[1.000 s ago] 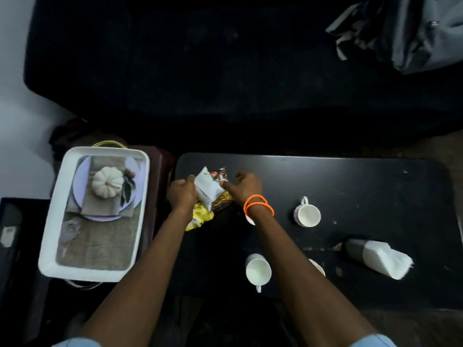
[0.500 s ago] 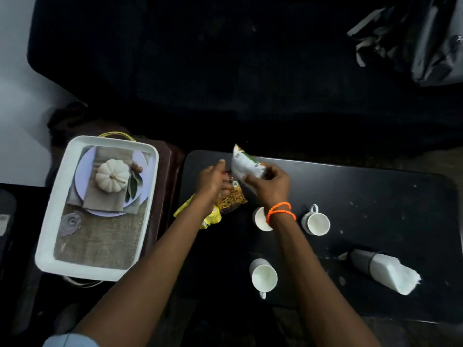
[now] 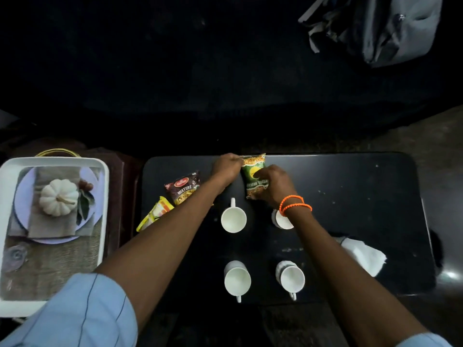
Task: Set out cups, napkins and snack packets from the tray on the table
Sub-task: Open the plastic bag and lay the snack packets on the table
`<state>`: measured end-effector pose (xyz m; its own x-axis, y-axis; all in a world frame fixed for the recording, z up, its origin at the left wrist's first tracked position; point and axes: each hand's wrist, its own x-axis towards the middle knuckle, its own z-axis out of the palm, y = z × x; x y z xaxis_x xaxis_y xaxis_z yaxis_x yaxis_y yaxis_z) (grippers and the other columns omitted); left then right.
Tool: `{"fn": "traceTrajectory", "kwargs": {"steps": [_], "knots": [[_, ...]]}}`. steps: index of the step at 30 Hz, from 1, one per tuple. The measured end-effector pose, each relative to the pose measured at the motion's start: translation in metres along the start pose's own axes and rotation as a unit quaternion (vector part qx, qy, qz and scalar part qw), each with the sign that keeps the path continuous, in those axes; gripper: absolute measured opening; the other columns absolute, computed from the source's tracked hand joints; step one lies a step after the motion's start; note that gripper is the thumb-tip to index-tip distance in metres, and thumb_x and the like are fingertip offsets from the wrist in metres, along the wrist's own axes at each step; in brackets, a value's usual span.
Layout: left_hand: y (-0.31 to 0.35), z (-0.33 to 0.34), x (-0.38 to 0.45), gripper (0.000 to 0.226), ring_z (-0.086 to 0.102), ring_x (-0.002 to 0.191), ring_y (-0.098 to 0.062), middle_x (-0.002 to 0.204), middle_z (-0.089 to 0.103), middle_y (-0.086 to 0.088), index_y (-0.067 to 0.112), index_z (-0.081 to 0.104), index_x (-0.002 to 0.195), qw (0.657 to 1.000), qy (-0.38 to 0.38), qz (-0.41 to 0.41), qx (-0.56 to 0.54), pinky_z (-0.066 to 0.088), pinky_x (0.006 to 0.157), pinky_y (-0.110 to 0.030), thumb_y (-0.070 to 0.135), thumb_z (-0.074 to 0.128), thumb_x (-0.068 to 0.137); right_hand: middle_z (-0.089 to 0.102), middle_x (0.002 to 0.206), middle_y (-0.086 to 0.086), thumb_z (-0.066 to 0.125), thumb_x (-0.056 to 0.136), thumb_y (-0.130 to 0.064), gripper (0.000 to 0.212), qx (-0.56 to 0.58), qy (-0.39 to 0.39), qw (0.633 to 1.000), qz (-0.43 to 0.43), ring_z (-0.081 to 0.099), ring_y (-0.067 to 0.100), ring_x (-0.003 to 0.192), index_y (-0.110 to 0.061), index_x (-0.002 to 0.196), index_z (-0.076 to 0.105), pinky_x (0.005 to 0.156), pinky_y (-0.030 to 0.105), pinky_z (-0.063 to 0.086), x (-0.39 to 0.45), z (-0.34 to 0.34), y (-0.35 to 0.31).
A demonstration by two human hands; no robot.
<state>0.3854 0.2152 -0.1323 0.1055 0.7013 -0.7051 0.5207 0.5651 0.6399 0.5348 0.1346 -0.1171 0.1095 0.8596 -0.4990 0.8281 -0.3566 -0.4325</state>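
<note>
A green and orange snack packet [image 3: 253,168] lies flat at the far edge of the black table [image 3: 350,196]. My left hand [image 3: 226,169] pinches its top left corner. My right hand [image 3: 273,185], with orange bead bracelets on the wrist, presses on its lower half. A dark "Mixture" packet [image 3: 184,187] and a yellow packet [image 3: 155,214] lie at the table's left end. Several white cups stand on the table: one [image 3: 233,219] in the middle, one [image 3: 281,220] partly hidden under my right wrist, two near me [image 3: 237,280] [image 3: 292,279]. White napkins [image 3: 363,255] lie to the right.
A white tray [image 3: 105,196] sits on a side stand to the left, holding a plate, a small white pumpkin [image 3: 59,197] and burlap cloth. A dark sofa runs behind the table, with a grey bag [image 3: 390,28] on it at top right.
The green packet went from held up in my right hand to lying flat at the table's far edge, both hands on it. The view shifted right, revealing all the cups.
</note>
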Motion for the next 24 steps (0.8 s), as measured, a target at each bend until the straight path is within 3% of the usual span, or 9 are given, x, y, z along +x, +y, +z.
{"fn": "traceTrajectory", "kwargs": {"steps": [3,5,9,16,20,22,24], "knots": [[-0.006,0.011,-0.001,0.045,0.063,0.126,-0.027,0.138,0.067,-0.008,0.018,0.065,0.136,0.998,-0.014,0.029,0.062,0.050,0.109,-0.036,0.019,0.071,0.092,0.061,0.122,0.015,0.086,0.075,-0.012,0.053,0.011,0.101,0.995,0.023,0.060,0.036,0.112,-0.016,0.126,0.068,0.092,0.041,0.050,0.000,-0.004,0.014],[-0.010,0.018,-0.001,0.058,0.064,0.126,-0.025,0.138,0.068,-0.007,0.019,0.062,0.141,0.993,-0.004,0.067,0.099,0.048,0.108,-0.029,0.016,0.078,0.085,0.057,0.130,0.018,0.081,0.080,-0.007,0.062,0.013,0.087,0.996,0.014,0.058,0.037,0.117,-0.016,0.138,0.061,0.097,0.042,0.049,0.005,-0.005,0.017],[-0.015,0.030,-0.001,0.072,0.061,0.125,-0.032,0.140,0.061,-0.013,0.019,0.057,0.147,0.982,-0.008,0.123,0.141,0.049,0.111,-0.043,0.013,0.085,0.081,0.056,0.132,0.018,0.078,0.081,-0.002,0.071,0.035,0.035,0.999,0.015,0.057,0.036,0.119,-0.016,0.146,0.054,0.103,0.038,0.047,0.012,0.005,0.011],[-0.016,0.030,0.009,0.076,0.051,0.136,-0.034,0.144,0.053,-0.018,0.019,0.050,0.152,0.971,-0.031,0.147,0.188,0.042,0.116,-0.046,0.016,0.083,0.084,0.062,0.121,0.019,0.082,0.078,-0.002,0.069,0.062,0.065,0.995,0.049,0.062,0.037,0.111,-0.015,0.142,0.059,0.096,0.038,0.051,0.014,0.015,0.011],[-0.011,0.024,0.005,0.077,0.051,0.135,-0.033,0.144,0.052,-0.017,0.022,0.048,0.154,0.969,-0.037,0.140,0.200,0.042,0.117,-0.045,0.018,0.083,0.085,0.055,0.135,0.020,0.083,0.078,-0.006,0.068,0.025,0.059,0.996,0.054,0.057,0.038,0.121,-0.015,0.141,0.058,0.102,0.042,0.050,0.013,0.007,0.005],[-0.007,0.010,0.000,0.069,0.056,0.129,-0.030,0.140,0.053,-0.014,0.021,0.053,0.150,0.978,-0.003,0.136,0.156,0.045,0.115,-0.042,0.015,0.081,0.086,0.050,0.141,0.020,0.081,0.080,-0.004,0.064,0.019,0.125,0.991,0.048,0.053,0.039,0.125,-0.013,0.139,0.058,0.104,0.047,0.050,0.010,0.004,-0.007],[-0.007,-0.013,-0.006,0.054,0.061,0.122,-0.027,0.138,0.054,-0.012,0.018,0.062,0.142,0.983,0.080,0.129,0.101,0.047,0.111,-0.035,0.011,0.075,0.090,0.054,0.136,0.021,0.074,0.083,0.001,0.056,0.040,0.191,0.981,0.009,0.055,0.038,0.121,-0.009,0.136,0.060,0.100,0.046,0.052,0.008,0.006,-0.027]]}}
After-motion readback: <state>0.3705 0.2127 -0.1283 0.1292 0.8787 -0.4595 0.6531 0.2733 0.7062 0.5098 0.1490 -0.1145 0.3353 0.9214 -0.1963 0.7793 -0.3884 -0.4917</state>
